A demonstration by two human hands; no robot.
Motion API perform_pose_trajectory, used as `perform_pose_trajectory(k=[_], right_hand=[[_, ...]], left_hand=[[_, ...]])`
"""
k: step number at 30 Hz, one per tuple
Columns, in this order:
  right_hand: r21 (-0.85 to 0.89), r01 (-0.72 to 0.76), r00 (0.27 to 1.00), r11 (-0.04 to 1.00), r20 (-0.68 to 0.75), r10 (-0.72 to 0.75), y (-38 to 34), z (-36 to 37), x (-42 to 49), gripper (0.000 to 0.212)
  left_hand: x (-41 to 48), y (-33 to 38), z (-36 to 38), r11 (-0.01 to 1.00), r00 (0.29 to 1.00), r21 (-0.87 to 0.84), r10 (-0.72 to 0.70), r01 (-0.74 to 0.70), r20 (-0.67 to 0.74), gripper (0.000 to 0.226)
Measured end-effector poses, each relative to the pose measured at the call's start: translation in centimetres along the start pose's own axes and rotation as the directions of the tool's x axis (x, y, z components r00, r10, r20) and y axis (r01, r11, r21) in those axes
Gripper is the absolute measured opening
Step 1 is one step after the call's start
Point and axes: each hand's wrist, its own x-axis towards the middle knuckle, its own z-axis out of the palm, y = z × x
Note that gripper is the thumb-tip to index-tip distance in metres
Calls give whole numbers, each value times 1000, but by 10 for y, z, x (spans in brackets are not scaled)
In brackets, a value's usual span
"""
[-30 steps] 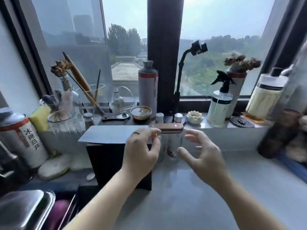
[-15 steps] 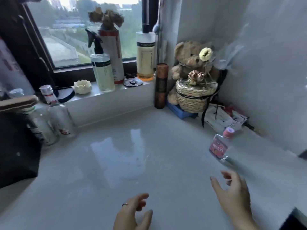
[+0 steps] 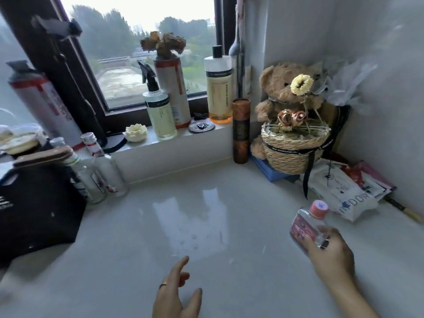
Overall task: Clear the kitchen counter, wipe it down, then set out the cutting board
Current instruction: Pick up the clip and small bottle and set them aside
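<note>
The pale glossy kitchen counter (image 3: 183,226) fills the middle of the view. My right hand (image 3: 330,251) at the lower right grips a small clear bottle (image 3: 307,223) with a pink cap and red label, tilted over the counter. My left hand (image 3: 176,294) hovers at the bottom centre, fingers spread and holding nothing, a ring on one finger. A cleaver with a wooden handle (image 3: 43,156) rests on top of a black box (image 3: 34,214) at the left. No cutting board is in sight.
Two glass bottles (image 3: 101,173) stand beside the black box. The windowsill carries a spray bottle (image 3: 158,111), a tall can (image 3: 174,90) and a yellow bottle (image 3: 218,86). A brown tube (image 3: 241,131), teddy bear (image 3: 289,92), wicker basket (image 3: 291,148) and packets (image 3: 344,191) crowd the right corner.
My view swung from the window and cleaver to the right corner. My right hand reached the small pink-capped bottle and closed on it. My left hand let go of the cleaver and dropped low.
</note>
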Motion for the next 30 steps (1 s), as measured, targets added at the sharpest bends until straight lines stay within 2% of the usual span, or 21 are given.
perform_pose_trajectory(k=[3, 6, 10, 14, 19, 27, 30], right_hand=[[107, 64, 979, 992, 186, -83, -27, 37, -7, 30], [211, 135, 908, 968, 364, -206, -66, 80, -13, 25], [287, 183, 809, 940, 500, -310, -111, 136, -23, 22], [308, 188, 742, 933, 578, -340, -146, 184, -24, 20], [321, 257, 692, 912, 597, -405, -190, 232, -6, 19], [249, 320, 604, 914, 690, -399, -237, 305, 7, 28], [258, 302, 589, 918, 706, -392, -241, 323, -1, 30]], left_hand=[[7, -9, -9, 999, 995, -28, -31, 28, -96, 61], [16, -16, -22, 996, 980, -67, -62, 50, -190, 61], [32, -28, -38, 992, 953, -106, -96, 68, -286, 60], [52, -39, -48, 983, 926, -161, -140, 88, -350, 59], [83, -50, -56, 971, 912, -204, -193, 124, -362, 59], [120, -73, -69, 964, 930, -242, -188, 113, -316, 62], [136, -80, -74, 949, 943, -294, -194, 111, -271, 60]])
